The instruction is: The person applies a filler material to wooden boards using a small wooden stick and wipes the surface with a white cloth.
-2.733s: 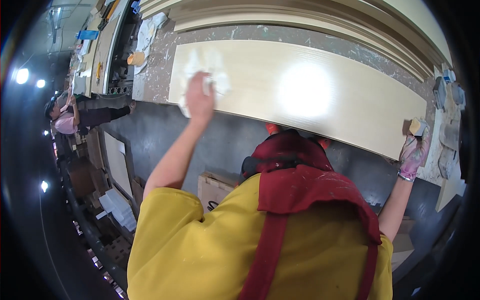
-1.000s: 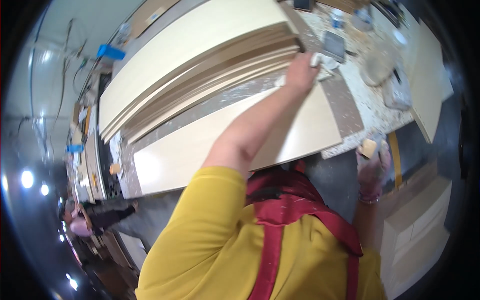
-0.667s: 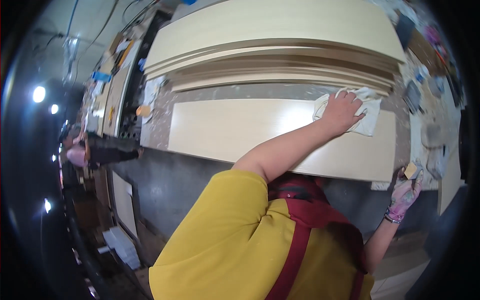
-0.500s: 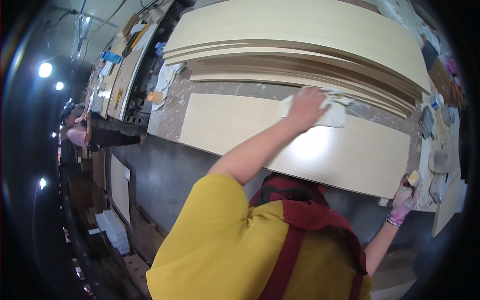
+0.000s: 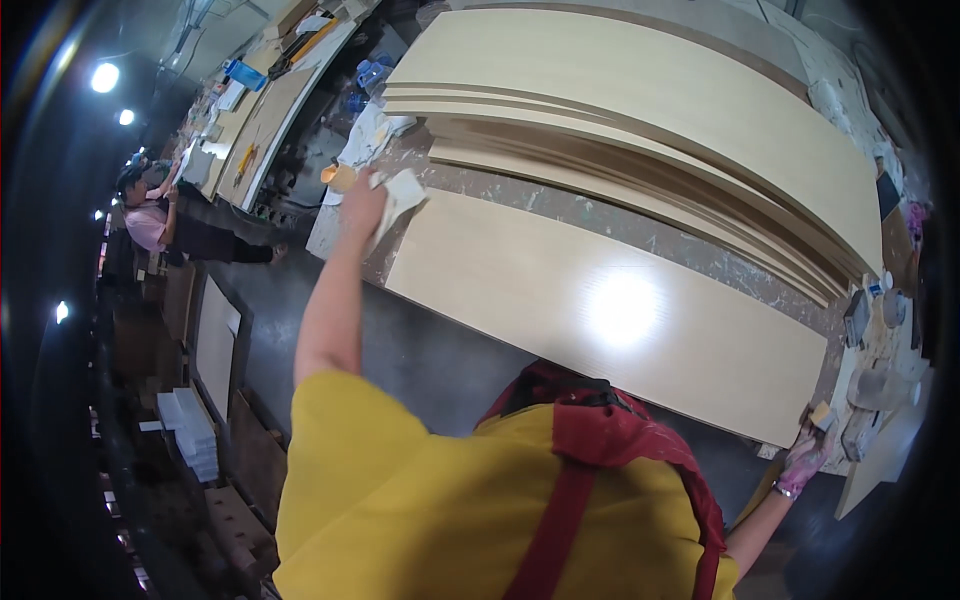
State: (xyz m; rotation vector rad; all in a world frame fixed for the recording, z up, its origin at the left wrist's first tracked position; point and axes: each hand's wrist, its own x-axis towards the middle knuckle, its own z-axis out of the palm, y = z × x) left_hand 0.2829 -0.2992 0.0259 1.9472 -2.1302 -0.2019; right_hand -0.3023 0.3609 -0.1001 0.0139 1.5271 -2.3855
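A long pale wooden panel (image 5: pixel 510 270) lies flat on the paint-spotted workbench (image 5: pixel 490 192), with bright glare on its right half. Beyond the panel's left end, my left hand (image 5: pixel 362 208) is closed on a folded white cloth (image 5: pixel 402 195). At the near right corner, my right hand (image 5: pixel 803 456), in a pink-stained glove, grips a small tan block (image 5: pixel 822 416). Whether the block is wood or sponge I cannot tell. Farther back on the bench rests a stack of similar panels (image 5: pixel 640 75).
An orange cup (image 5: pixel 338 178) and a crumpled white cloth (image 5: pixel 372 135) are at the bench's left end. Grey blocks (image 5: pixel 857 318) and small containers line the right end. To the left, a person (image 5: pixel 150 215) stands by another table (image 5: pixel 262 135). White boards (image 5: pixel 188 430) are piled lower left.
My left hand has swept the cloth leftward from the panel's far middle edge to past its left end. My right hand still holds the block at the corner. The view has turned slightly.
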